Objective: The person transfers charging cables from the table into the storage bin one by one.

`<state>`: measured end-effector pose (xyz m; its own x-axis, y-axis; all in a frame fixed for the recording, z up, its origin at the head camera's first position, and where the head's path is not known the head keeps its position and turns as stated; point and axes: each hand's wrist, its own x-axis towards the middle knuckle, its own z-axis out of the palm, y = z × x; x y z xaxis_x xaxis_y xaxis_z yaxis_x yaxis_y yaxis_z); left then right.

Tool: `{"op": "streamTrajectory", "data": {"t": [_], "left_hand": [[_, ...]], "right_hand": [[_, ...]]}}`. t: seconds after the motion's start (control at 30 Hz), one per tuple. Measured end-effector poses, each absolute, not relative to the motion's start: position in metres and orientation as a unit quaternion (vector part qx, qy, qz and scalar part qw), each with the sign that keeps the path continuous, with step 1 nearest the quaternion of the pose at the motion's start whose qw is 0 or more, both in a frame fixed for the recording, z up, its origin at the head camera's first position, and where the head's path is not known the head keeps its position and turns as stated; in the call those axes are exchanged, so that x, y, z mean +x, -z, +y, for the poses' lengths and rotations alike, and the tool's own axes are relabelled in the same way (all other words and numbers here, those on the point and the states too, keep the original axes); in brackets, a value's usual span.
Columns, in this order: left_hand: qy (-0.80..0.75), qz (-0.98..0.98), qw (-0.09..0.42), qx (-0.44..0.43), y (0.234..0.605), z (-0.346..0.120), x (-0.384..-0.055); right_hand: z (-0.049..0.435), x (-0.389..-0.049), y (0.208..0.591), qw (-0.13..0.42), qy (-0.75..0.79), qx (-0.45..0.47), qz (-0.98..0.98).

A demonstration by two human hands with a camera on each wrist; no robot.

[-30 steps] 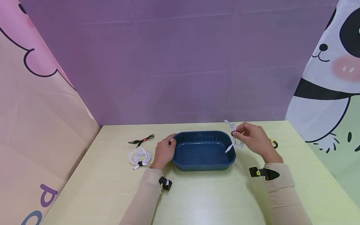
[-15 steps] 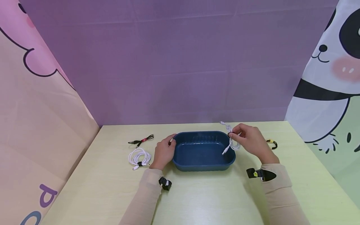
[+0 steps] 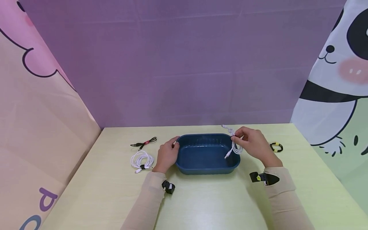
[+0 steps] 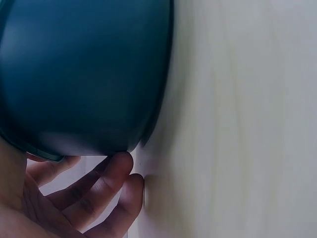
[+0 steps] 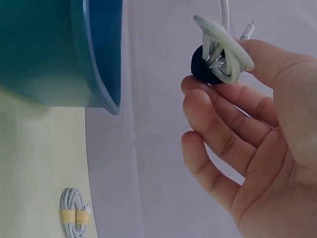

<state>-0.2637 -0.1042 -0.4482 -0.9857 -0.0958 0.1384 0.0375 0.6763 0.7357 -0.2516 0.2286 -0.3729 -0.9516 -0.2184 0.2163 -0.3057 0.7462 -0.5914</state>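
Observation:
My left hand (image 3: 167, 155) grips the left end of a blue plastic bin (image 3: 207, 171), and its fingertips (image 4: 121, 166) touch the outer wall in the left wrist view. No contents show inside the bin. My right hand (image 3: 253, 143) pinches a coiled white charging cable (image 3: 235, 149) between thumb and fingers. A black tie (image 5: 200, 67) wraps the middle of that coil. The cable hangs over the bin's right end, one plug up toward the back and the other over the opening. The other right fingers curve loosely beneath it.
Left of the bin lie a white coiled cable (image 3: 142, 159) with a black strap and a thin black cable (image 3: 145, 143) with a red band. Behind my right wrist is a black-and-yellow coil (image 3: 276, 147). The right wrist view shows a pale coil (image 5: 74, 213) with yellow bands.
My right hand has moved left with the white cable, further over the bin, uncovering more of the black-and-yellow coil. The left hand and bin hold still.

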Motion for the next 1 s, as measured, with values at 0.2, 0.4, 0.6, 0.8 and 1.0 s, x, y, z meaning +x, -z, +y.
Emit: {"op": "streamTrajectory", "data": {"t": [0.2, 0.4, 0.6, 0.8, 1.0], "left_hand": [[0.403, -0.911, 0.082, 0.014, 0.448, -0.103, -0.263], [0.403, -0.912, 0.079, 0.014, 0.448, -0.102, -0.264], [0.402, -0.912, 0.077, 0.014, 0.448, -0.101, -0.264], [0.400, -0.913, 0.079, 0.015, 0.449, -0.102, -0.264], [0.403, -0.912, 0.077, 0.014, 0.447, -0.103, -0.263]], "right_hand": [[0.226, -0.251, 0.374, 0.063, -0.323, 0.142, -0.933], [0.224, -0.251, 0.376, 0.067, -0.319, 0.144, -0.934], [0.223, -0.252, 0.377, 0.064, -0.316, 0.147, -0.935], [0.219, -0.252, 0.378, 0.057, -0.312, 0.147, -0.937], [0.216, -0.252, 0.379, 0.061, -0.309, 0.157, -0.936]]}}
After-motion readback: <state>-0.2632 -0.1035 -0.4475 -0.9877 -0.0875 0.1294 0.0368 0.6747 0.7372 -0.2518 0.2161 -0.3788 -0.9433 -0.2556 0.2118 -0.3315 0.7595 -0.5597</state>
